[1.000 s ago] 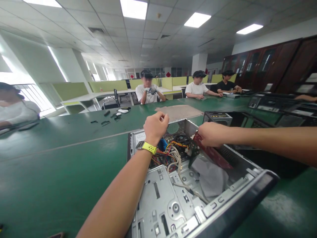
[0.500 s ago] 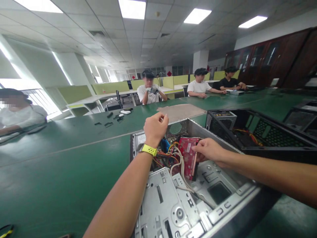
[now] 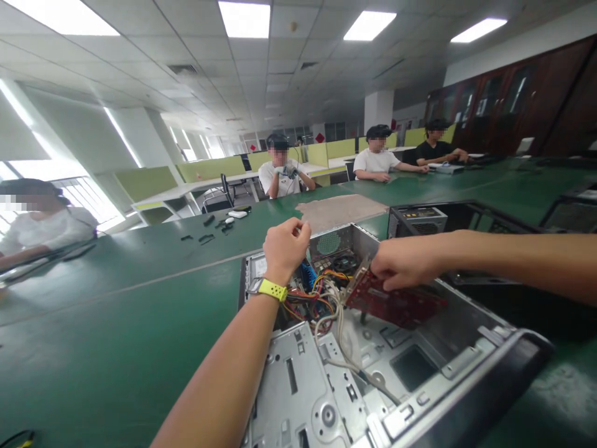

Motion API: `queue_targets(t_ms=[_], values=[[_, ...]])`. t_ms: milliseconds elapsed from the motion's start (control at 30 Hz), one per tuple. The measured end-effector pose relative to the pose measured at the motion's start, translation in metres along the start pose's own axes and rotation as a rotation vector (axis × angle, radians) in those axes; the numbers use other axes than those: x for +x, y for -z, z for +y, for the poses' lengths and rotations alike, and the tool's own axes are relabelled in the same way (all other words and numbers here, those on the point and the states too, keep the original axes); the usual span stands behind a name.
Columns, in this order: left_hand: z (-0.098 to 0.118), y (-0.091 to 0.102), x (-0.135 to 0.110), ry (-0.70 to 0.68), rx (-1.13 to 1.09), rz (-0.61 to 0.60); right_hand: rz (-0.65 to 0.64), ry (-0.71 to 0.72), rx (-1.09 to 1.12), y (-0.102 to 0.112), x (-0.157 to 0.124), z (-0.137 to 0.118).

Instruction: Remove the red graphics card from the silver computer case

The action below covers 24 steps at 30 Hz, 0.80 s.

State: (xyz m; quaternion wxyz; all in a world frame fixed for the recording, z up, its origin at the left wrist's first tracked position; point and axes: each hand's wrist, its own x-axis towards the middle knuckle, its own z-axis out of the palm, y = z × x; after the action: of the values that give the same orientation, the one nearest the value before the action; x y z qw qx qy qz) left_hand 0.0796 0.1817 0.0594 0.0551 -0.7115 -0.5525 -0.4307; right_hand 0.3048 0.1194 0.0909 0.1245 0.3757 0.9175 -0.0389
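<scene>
An opened computer case (image 3: 291, 379) lies on its side in front of me, its metal frame and inside showing. My right hand (image 3: 405, 261) grips a red graphics card (image 3: 396, 302) by its upper edge, near the metal bracket; the card is tilted over the right part of the case. Bundled cables (image 3: 333, 305) run beside the card's left end. My left hand (image 3: 285, 249), with a yellow-strapped watch on its wrist, is curled shut above the far left part of the case. Whatever its fingers may hold is hidden.
A second black case (image 3: 417, 221) with a power supply stands to the right. Cardboard (image 3: 342, 211) lies beyond my case on the green table (image 3: 116, 330). Small dark parts (image 3: 208, 238) lie farther left. Several people sit around the table.
My right hand has turned the graphics card from upright to a flatter slant, and the card has swung right. The left hand stays curled, shifting slightly left in view.
</scene>
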Motion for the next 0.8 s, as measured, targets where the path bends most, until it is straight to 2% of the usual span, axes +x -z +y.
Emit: queue_targets(t_ms=[100,167,333,433,500,567,633,700,733,800], values=[[-0.001,0.000,-0.001,-0.020,0.017,-0.013,-0.130,0.058,-0.186,-0.011,0.023,-0.016],[-0.001,-0.001,-0.002,-0.032,0.021,-0.024,-0.147,0.016,-0.226,-0.015,0.028,-0.020],[0.001,-0.007,0.000,-0.058,0.012,-0.054,-0.089,-0.183,-0.160,0.001,0.003,-0.020],[0.003,-0.009,0.000,-0.094,0.009,-0.072,-0.156,-0.187,-0.202,0.005,0.005,-0.032],[0.004,-0.010,-0.001,-0.102,0.024,-0.091,-0.248,-0.146,-0.193,-0.006,0.019,-0.043],[0.007,-0.008,-0.003,-0.113,0.051,-0.146,-0.277,-0.137,-0.115,-0.024,0.031,-0.049],[0.013,-0.006,-0.007,-0.213,0.065,-0.298,-0.189,-0.184,-0.024,-0.041,0.033,-0.049],[0.024,-0.004,-0.015,-0.429,0.062,-0.547,-0.050,-0.247,0.008,-0.051,0.023,-0.044],[0.029,-0.003,-0.020,-0.552,0.059,-0.683,-0.022,-0.275,0.004,-0.054,0.015,-0.041],[0.038,-0.004,-0.032,-0.749,0.078,-0.922,-0.068,-0.330,0.007,-0.058,0.000,-0.039]])
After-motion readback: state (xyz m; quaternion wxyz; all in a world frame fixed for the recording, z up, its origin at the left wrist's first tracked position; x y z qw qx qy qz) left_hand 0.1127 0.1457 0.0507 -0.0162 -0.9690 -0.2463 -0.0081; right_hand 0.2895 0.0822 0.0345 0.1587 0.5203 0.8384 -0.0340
